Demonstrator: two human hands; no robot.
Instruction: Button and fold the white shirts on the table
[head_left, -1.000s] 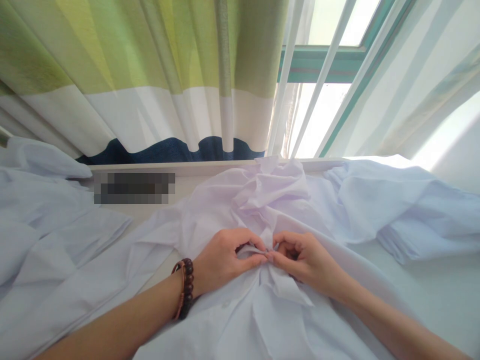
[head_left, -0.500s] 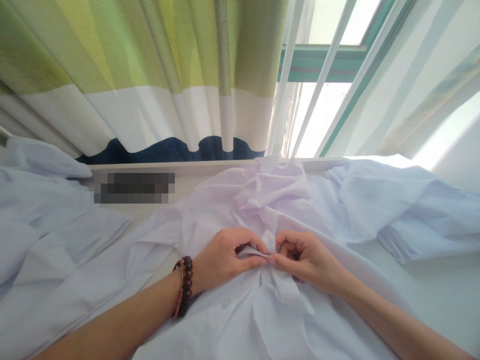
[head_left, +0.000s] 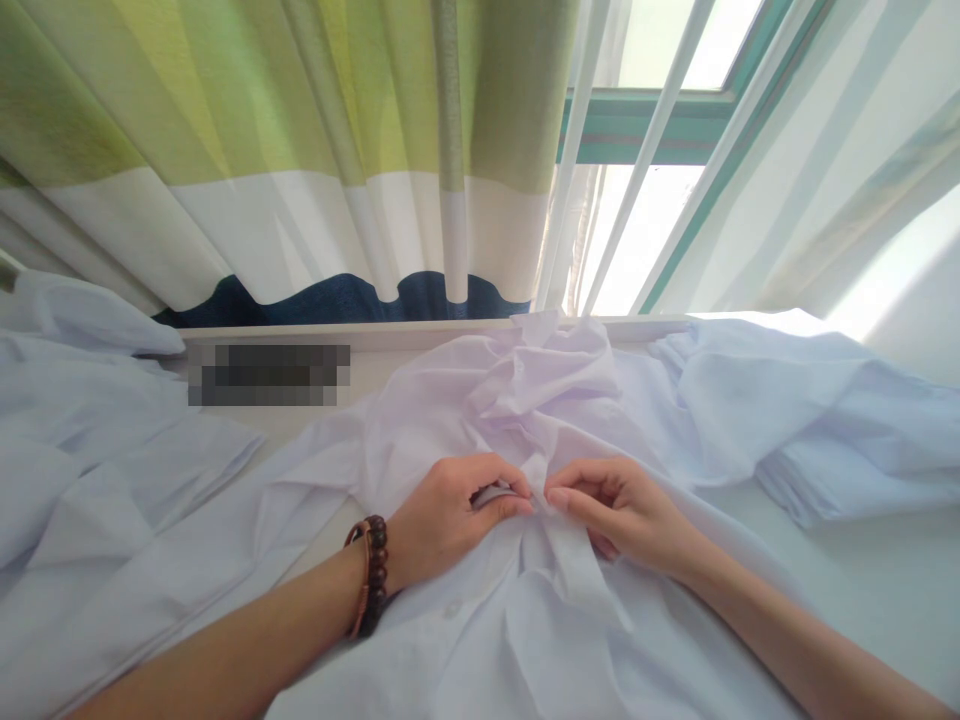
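Note:
A white shirt (head_left: 450,390) lies rumpled in front of me, its collar end toward the window. My left hand (head_left: 457,515), with a beaded bracelet (head_left: 371,575) at the wrist, pinches a fold of the shirt's front between thumb and fingers. Close beside it, my right hand (head_left: 619,510) has its thumb and fingertips pressed together on the other front edge. Below the hands, a small button (head_left: 452,608) shows on the cloth. Whatever lies between the fingertips is too small to make out.
White garments (head_left: 60,460) are heaped at the left, and another folded white cloth (head_left: 847,420) lies at the right. A pixelated dark patch (head_left: 268,375) covers something on the white surface. Behind hang a green, white and blue curtain (head_left: 360,150) and white window bars (head_left: 645,150).
My right hand's fingers have straightened somewhat and moved slightly away from the left fingertips, with a small gap now between the hands. My left hand keeps its pinch almost in place.

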